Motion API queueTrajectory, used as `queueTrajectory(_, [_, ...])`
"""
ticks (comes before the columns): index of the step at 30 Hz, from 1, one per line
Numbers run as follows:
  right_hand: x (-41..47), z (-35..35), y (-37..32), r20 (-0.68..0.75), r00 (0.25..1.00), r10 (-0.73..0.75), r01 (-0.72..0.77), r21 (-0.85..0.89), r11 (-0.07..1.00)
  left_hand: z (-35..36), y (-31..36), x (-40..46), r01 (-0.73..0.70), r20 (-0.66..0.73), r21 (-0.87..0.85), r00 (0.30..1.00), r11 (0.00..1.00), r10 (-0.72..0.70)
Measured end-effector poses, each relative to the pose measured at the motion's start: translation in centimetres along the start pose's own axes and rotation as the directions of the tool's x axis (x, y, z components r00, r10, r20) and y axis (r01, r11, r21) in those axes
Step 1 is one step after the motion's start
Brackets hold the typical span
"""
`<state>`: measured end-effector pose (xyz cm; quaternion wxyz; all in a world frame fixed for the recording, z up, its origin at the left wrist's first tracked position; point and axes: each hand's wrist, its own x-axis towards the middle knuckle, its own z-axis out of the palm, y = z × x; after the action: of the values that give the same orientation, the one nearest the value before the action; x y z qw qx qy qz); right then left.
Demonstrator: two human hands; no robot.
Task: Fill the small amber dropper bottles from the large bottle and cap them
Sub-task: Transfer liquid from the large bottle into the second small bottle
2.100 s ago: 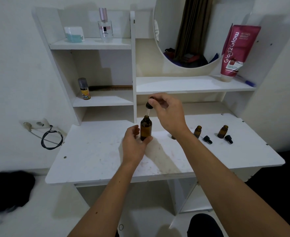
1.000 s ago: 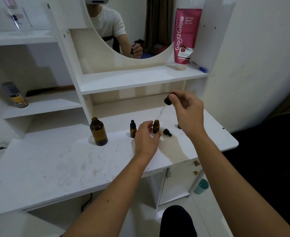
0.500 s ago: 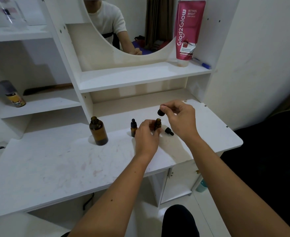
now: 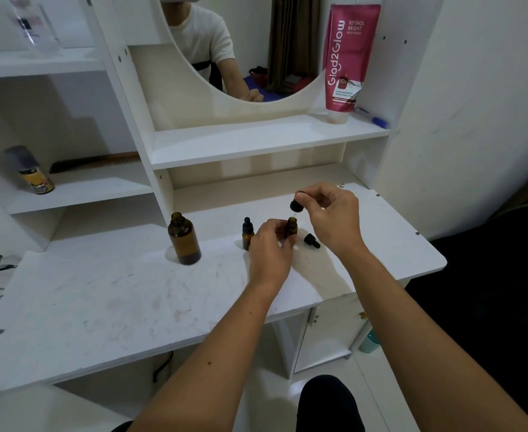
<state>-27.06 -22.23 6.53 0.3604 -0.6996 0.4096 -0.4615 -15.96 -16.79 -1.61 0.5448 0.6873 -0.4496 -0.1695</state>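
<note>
Pinching a black dropper cap (image 4: pixel 296 206) just above the open small amber bottle (image 4: pixel 291 227), the right hand (image 4: pixel 331 218) hovers while the left hand (image 4: pixel 270 249) grips that bottle upright on the white vanity table (image 4: pixel 100 300). A loose cap (image 4: pixel 311 241) lies just right of the bottle; a capped small bottle (image 4: pixel 247 233) stands just left, the open large amber bottle (image 4: pixel 184 239) farther left.

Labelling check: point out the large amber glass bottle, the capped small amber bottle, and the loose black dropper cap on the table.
large amber glass bottle (image 4: pixel 184 241), head view, on its body.
capped small amber bottle (image 4: pixel 247 236), head view, on its amber body.
loose black dropper cap (image 4: pixel 311 241), head view, on its middle.
</note>
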Motion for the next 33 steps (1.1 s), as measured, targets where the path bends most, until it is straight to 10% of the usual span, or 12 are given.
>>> queueTrajectory(33, [-2.6,3.6,-9.0,-0.038,0.982,-0.182,0.186,0.16,0.969,-14.5,-2.5,-6.0,0.15,-0.128,-0.088,0.979,0.985,-0.161])
